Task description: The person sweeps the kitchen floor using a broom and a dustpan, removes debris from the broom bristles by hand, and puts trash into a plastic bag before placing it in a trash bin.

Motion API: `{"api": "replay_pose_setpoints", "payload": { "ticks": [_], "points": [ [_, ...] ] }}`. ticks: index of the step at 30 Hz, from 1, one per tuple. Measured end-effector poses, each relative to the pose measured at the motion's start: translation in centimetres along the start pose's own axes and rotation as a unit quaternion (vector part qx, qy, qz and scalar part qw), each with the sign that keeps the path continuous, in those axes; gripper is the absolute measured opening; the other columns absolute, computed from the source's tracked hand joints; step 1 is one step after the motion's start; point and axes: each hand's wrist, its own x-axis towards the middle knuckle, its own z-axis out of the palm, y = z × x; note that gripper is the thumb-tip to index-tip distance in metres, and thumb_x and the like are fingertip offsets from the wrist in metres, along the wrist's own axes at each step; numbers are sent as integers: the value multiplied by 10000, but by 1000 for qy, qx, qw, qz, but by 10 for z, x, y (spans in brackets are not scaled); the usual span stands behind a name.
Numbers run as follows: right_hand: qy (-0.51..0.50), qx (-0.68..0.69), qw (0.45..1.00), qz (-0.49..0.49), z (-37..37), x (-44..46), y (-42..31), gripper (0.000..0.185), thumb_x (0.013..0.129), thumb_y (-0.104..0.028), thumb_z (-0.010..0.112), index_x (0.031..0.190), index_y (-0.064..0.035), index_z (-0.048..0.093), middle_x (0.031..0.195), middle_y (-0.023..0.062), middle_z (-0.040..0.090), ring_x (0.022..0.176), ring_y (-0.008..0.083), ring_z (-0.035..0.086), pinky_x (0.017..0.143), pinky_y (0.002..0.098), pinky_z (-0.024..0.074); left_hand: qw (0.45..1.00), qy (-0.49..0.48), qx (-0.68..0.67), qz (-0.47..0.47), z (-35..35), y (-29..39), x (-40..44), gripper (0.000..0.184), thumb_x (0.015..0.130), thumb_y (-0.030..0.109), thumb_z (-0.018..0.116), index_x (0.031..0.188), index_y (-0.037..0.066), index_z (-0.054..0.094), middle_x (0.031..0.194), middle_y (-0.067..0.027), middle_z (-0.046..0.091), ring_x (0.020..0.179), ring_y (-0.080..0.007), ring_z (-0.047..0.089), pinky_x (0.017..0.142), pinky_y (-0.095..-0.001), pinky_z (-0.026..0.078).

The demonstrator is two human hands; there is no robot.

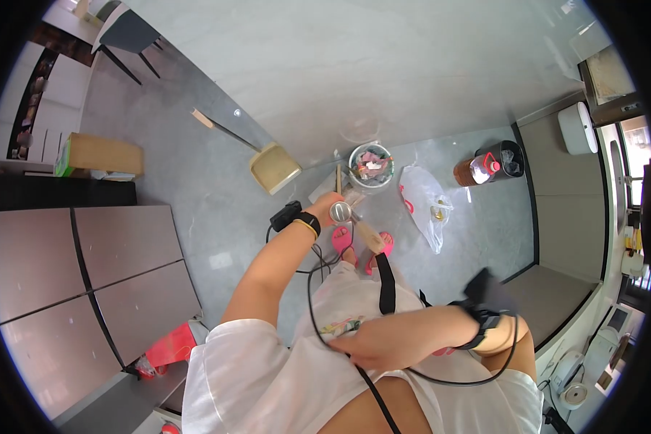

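My left hand (329,205) is out in front, above the feet, with its fingers closed round a silver, round-topped object (340,212). Beside it are a thin wooden stick (338,177) and a wider pale wooden piece (369,236); how these join is unclear. Slightly blurred, my right hand (372,341) lies across the front of the white shirt (260,383), its fingers stretched out near a black cable (312,307). Beyond my left hand stands a round bin (371,168) holding mixed rubbish.
A dustpan (275,168) lies left of the bin. To the right are a white plastic bag (425,206), a large bottle with a red cap (476,170) and a black bin (511,159). Cabinets (87,267) line the left; a chair (126,32) stands at the far left.
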Motion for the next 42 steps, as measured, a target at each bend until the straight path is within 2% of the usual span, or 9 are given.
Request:
{"api": "replay_pose_setpoints", "payload": {
  "ticks": [4,6,10,13,17,22,23,26,42],
  "points": [
    [-58,218,949,220,-7,3,24,372,815,-214,428,1073,53,414,509,62,455,373,160,432,398,265,378,999,-20,-36,16,-21,12,-28,113,729,135,513,795,44,497,793,-87,519,748,-210,534,603,-382,476],
    [45,356,890,282,5,-19,71,274,820,-281,427,855,-16,487,512,61,489,337,104,407,299,217,293,963,-60,113,238,-47,5,-32,193,673,-6,477,859,37,457,788,-91,502,755,-202,528,698,-359,471],
    [306,451,718,434,48,-70,140,313,821,-278,436,981,-16,493,507,26,474,346,84,401,309,214,303,972,-38,145,181,-87,26,-46,267,645,-100,418,885,15,443,881,-90,481,868,-186,489,791,-369,449],
    [370,350,697,505,86,-88,154,271,817,-221,444,980,-10,494,516,16,461,386,76,428,324,201,314,988,-89,52,117,-102,33,-43,274,642,-137,393,882,-13,436,936,-116,436,934,-215,446,874,-395,397],
    [385,444,677,442,111,-79,153,248,796,-179,464,971,-8,498,534,17,485,388,88,438,359,211,351,966,-69,-247,-40,-102,52,-40,183,660,-102,468,821,-19,445,879,-132,416,893,-274,448,873,-526,357],
    [405,410,703,416,116,-61,157,227,784,-149,459,959,-11,500,532,6,472,379,72,411,362,207,331,972,-5,-234,-18,-77,57,-53,93,685,-40,512,748,4,460,760,-126,415,713,-260,465,851,-572,343],
    [414,401,709,406,116,-61,159,221,783,-148,457,951,-11,502,534,6,476,379,71,410,365,208,332,988,-59,-139,34,-104,48,-26,258,725,-4,454,923,-99,319,1097,-357,302,923,-516,414,779,-529,433],
    [438,390,708,394,110,-62,160,210,780,-136,451,941,-10,502,537,6,483,377,68,407,372,207,338,983,-78,-163,17,-114,46,-13,289,733,9,465,944,-93,295,1093,-354,304,925,-531,400,788,-552,414],
    [483,315,709,406,99,-69,180,183,773,-98,453,921,-8,513,529,4,476,405,58,398,384,198,332,994,-60,52,77,-44,72,-33,413,596,-159,393,982,-23,441,1022,-129,413,976,-274,427,841,-476,413]
  ]
}}
